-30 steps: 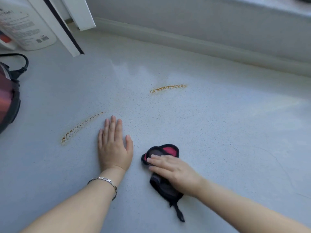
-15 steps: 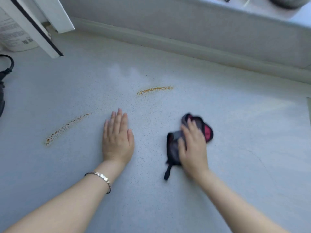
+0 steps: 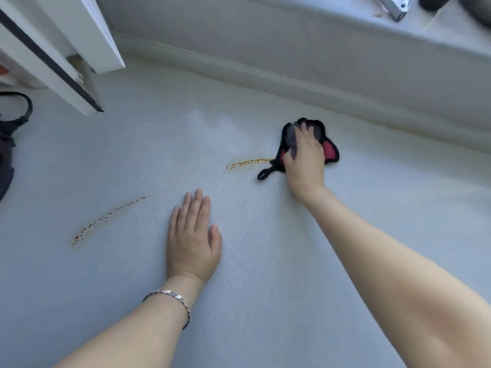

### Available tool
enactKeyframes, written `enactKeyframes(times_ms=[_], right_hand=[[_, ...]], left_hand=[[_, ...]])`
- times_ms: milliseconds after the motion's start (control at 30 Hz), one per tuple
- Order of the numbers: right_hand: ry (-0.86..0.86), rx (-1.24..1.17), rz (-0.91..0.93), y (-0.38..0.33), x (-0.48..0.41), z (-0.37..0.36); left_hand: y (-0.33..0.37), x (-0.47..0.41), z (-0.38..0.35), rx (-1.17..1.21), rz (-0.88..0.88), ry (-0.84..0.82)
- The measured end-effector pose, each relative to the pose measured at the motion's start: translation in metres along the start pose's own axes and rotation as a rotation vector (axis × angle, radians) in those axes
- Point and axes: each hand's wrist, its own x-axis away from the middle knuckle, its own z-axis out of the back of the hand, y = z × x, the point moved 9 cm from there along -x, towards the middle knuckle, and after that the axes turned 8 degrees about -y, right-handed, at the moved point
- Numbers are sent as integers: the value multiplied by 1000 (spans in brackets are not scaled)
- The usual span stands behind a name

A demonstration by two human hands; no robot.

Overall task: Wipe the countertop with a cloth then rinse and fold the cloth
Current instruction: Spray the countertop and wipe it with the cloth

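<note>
A small cloth, black-edged with grey and red patches and a black loop, lies on the pale grey speckled countertop. My right hand presses flat on top of it, covering most of it. The cloth touches the right end of a short orange-brown smear. A longer orange-brown smear lies further left. My left hand rests flat on the counter between the smears, fingers together, holding nothing. A bracelet sits on that wrist.
A low grey upstand runs along the back of the counter. A white frame with a black edge juts in at the upper left. A dark object with a black cord sits at the left edge. A metal item lies on the ledge above.
My right hand has slid the cloth away from me and to the right, up to the end of the short smear. My left hand has stayed flat in place.
</note>
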Motion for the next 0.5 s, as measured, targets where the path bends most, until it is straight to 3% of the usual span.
enactKeyframes(times_ms=[100, 167, 233, 333, 400, 433, 500], right_hand=[[-274, 48, 495, -52, 69, -47], [-404, 119, 667, -46, 75, -43], [-325, 106, 580, -22, 32, -17], [-60, -23, 149, 11, -34, 23], [1, -55, 18, -1, -29, 12], [-24, -60, 47, -13, -14, 1], [-160, 34, 317, -36, 36, -28]], left_hand=[[1, 1, 1, 9, -5, 4], [2, 0, 3, 12, -13, 12], [2, -1, 3, 14, -19, 22], [2, -2, 2, 19, -19, 20], [2, -3, 1, 22, -22, 19], [2, -2, 1, 21, -23, 14], [1, -2, 2, 19, -21, 11]])
